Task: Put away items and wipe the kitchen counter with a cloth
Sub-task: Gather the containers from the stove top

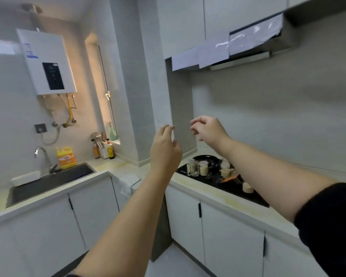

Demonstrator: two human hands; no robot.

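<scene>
My left hand (165, 150) and my right hand (207, 129) are both raised in the air above the corner of the pale counter (218, 196), fingers loosely curled, holding nothing. Below them, on the black cooktop (234, 189), stand several small glass jars (198, 167) with pale contents, and an orange utensil (229, 178) lies among them. A white cloth (128, 181) hangs over the counter's front edge at the corner, below my left forearm.
A dark sink (52, 181) with a tap (41, 154) sits at the left, a yellow detergent jug (66, 158) behind it. Bottles and a utensil holder (103, 148) stand by the window. A range hood (238, 50) hangs above the cooktop; white cabinet doors (228, 240) lie below.
</scene>
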